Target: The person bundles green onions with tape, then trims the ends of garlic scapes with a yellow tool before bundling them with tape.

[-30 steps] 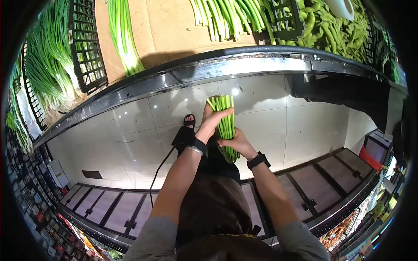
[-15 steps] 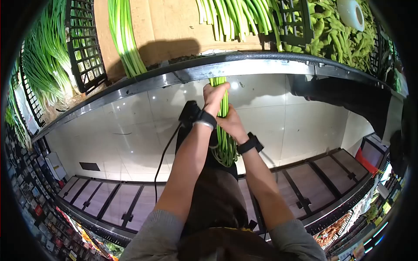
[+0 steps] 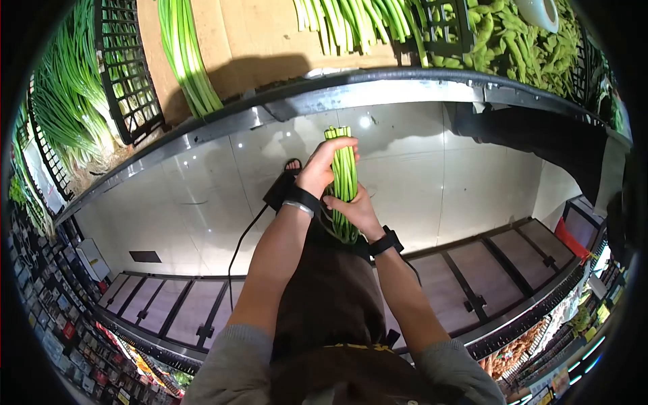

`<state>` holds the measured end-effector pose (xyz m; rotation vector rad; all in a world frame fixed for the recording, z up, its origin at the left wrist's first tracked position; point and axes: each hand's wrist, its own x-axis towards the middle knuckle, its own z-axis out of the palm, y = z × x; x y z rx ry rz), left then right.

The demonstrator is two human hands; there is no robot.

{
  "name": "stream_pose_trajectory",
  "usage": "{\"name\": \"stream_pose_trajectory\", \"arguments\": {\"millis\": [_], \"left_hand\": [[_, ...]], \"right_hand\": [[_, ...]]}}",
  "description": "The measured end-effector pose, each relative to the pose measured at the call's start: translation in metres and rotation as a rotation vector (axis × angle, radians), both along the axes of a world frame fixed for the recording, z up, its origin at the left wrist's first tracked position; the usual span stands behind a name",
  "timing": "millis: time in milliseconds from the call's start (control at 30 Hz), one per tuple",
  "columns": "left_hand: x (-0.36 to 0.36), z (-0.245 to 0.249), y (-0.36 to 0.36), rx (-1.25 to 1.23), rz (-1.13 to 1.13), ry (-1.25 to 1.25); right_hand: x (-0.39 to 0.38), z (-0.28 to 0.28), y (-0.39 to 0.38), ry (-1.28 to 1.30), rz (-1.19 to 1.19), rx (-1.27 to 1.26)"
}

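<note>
On my feed the bunch of garlic scapes [image 3: 345, 175] is held in front of the wearer's body, over the tiled floor [image 3: 398, 182] and short of the bench [image 3: 398, 90]. Its cut ends point towards the bench and sit roughly level. The other end lies close to the dark apron [image 3: 324, 297]; the shadow there is deep, so I can't fairly say whether the stems fold over or are tied.

I judge the step in hand to be holding the bunch together and squaring it up between both hands. The next move, to my mind, calls for an even squeeze from both sides, so that no stem slides lengthwise out of the bundle.

The left hand [image 3: 320, 167] has its grip closed round the upper part, near the cut ends, thumb side across the front. The right hand [image 3: 359, 210] has its grip wrapped round lower down, thumb reaching over the stems. Each is open only as far as the bundle's thickness.

Further out, on the bench, green stalks [image 3: 358, 23] lie on cardboard [image 3: 250, 40], with another batch of stalks [image 3: 183, 54] to the left. A black crate [image 3: 123, 74] stands between that batch and the spring onions [image 3: 74, 88]. Soybean pods [image 3: 520, 50] fill the far right.
</note>
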<state>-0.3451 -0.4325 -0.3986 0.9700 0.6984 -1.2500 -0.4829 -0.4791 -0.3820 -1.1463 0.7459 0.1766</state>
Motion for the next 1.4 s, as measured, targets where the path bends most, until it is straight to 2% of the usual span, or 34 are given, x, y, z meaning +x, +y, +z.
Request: {"name": "stream_pose_trajectory", "arguments": {"millis": [100, 200, 233, 267, 333, 367, 400, 467, 533, 567, 600, 667, 733, 800, 833, 900, 933, 1000, 1067, 1100, 1200, 1233, 1267, 1333, 1400], "left_hand": [[-0.007, 0.019, 0.007, -0.245, 0.023, 0.144], [-0.006, 0.042, 0.001, -0.143, -0.053, 0.036], [-0.012, 0.026, 0.004, -0.129, -0.118, -0.032], [-0.017, 0.029, 0.004, -0.132, -0.119, -0.033], [-0.038, 0.041, 0.006, 0.185, -0.07, -0.632], [-0.051, 0.029, 0.009, 0.216, -0.178, -0.682], [-0.064, 0.034, 0.006, 0.367, -0.282, -0.893], [-0.058, 0.024, -0.002, 0.603, -0.43, -0.843], [-0.032, -0.015, -0.01, 0.704, -0.397, -0.78], [-0.006, -0.014, -0.011, 0.58, -0.306, -0.766], [0.018, -0.008, -0.012, 0.458, -0.22, -0.745], [0.034, -0.001, -0.014, 0.348, -0.125, -0.606], [0.025, -0.017, 0.005, 0.247, -0.259, -0.485], [0.003, -0.022, 0.008, 0.224, -0.193, -0.535], [0.003, -0.027, 0.009, 0.23, -0.135, -0.482], [0.027, -0.019, -0.003, 0.274, -0.005, -0.5], [0.036, -0.009, -0.009, 0.319, 0.049, -0.485], [0.025, -0.039, -0.007, 0.472, -0.046, -0.643], [-0.001, -0.057, -0.001, 0.559, -0.064, -0.716], [-0.002, -0.034, -0.001, 0.496, -0.08, -0.486], [0.036, -0.024, -0.011, 0.56, -0.118, -0.565], [0.038, -0.018, -0.012, 0.521, -0.078, -0.533], [0.03, -0.023, -0.008, 0.521, -0.081, -0.533], [0.024, -0.036, -0.005, 0.65, -0.145, -0.634], [0.024, -0.034, -0.005, 0.623, -0.133, -0.58]], "right_hand": [[-0.004, 0.024, -0.001, -0.019, 0.011, 0.172], [-0.01, 0.023, 0.002, 0.035, 0.032, 0.091], [-0.011, 0.019, 0.007, -0.005, -0.022, 0.077], [-0.011, 0.02, 0.009, -0.007, -0.023, 0.074], [-0.011, 0.022, 0.014, 0.108, -0.079, 0.012], [-0.022, 0.0, 0.022, 0.193, -0.054, -0.044], [-0.02, 0.003, 0.029, 0.089, -0.131, -0.141], [-0.033, -0.021, 0.041, 0.025, -0.058, -0.189], [-0.005, -0.008, 0.035, 0.079, 0.037, -0.414], [0.023, 0.005, 0.024, 0.147, 0.139, -0.461], [0.037, -0.009, 0.016, 0.093, 0.155, -0.453], [0.054, -0.024, 0.021, -0.152, -0.085, -0.189], [0.034, -0.006, 0.031, 0.052, -0.139, -0.038], [0.021, -0.014, 0.041, 0.052, -0.146, -0.035], [0.019, -0.02, 0.042, 0.061, -0.148, -0.029], [0.048, -0.026, 0.023, 0.015, -0.026, -0.363], [0.06, -0.019, 0.016, 0.061, -0.005, -0.198], [0.044, -0.053, 0.028, -0.059, -0.066, -0.309], [0.027, -0.054, 0.037, 0.02, -0.041, -0.387], [0.023, -0.052, 0.038, 0.076, -0.041, -0.372], [0.059, -0.044, 0.017, 0.172, 0.044, -0.417], [0.062, -0.041, 0.016, 0.108, -0.001, -0.309], [0.053, -0.04, 0.021, 0.109, -0.003, -0.308], [0.043, -0.05, 0.031, 0.021, -0.083, -0.409], [0.048, -0.041, 0.036, 0.062, -0.057, -0.448]]}}
